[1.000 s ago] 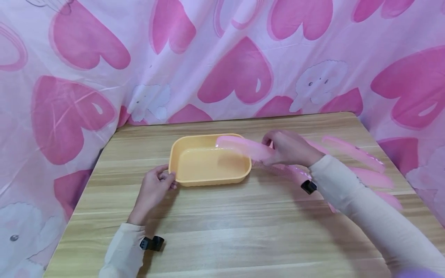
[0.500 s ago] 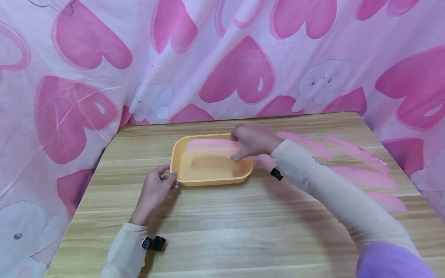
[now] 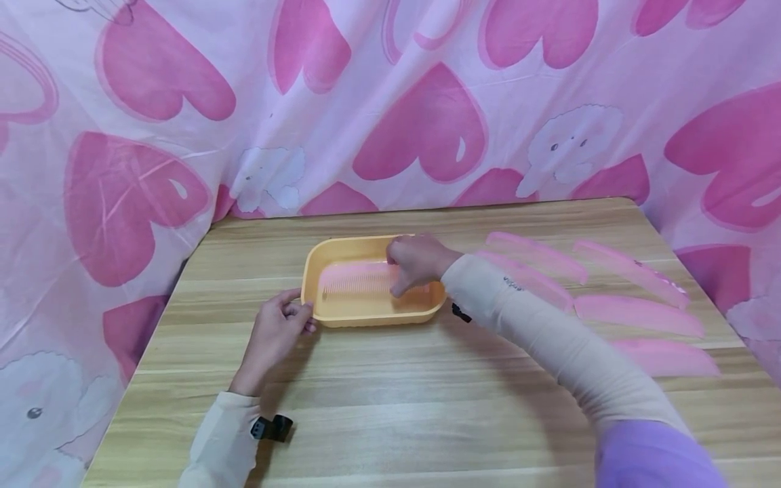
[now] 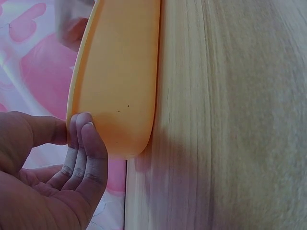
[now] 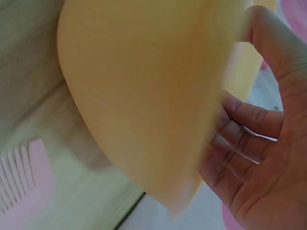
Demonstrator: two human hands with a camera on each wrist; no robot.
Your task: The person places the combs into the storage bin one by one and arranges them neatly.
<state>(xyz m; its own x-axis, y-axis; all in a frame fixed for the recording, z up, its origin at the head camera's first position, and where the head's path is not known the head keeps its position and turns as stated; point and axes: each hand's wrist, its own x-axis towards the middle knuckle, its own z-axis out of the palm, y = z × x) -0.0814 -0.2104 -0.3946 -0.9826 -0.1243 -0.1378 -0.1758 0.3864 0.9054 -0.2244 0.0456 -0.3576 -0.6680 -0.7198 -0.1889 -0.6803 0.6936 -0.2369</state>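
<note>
A yellow-orange plastic tray [image 3: 372, 318] stands on the table. My left hand [image 3: 277, 332] pinches its left rim, thumb on one side and fingers on the other, as the left wrist view also shows. Inside the tray lies a pink comb [image 3: 350, 281], its teeth toward me. My right hand [image 3: 421, 261] reaches over the tray's right rim and holds the comb's right end between thumb and fingers. In the right wrist view the tray wall [image 5: 144, 96] hides the fingertips and most of the comb.
Several more pink combs lie on the wooden table [image 3: 390, 407] to the right, such as one comb [image 3: 641, 315] and another comb [image 3: 668, 358]. One comb [image 3: 531, 278] lies close to my right sleeve. A pink heart-patterned curtain [image 3: 415, 122] hangs behind the table.
My right hand has carried the comb leftward and down into the tray, from above its right rim. My left hand has stayed on the rim.
</note>
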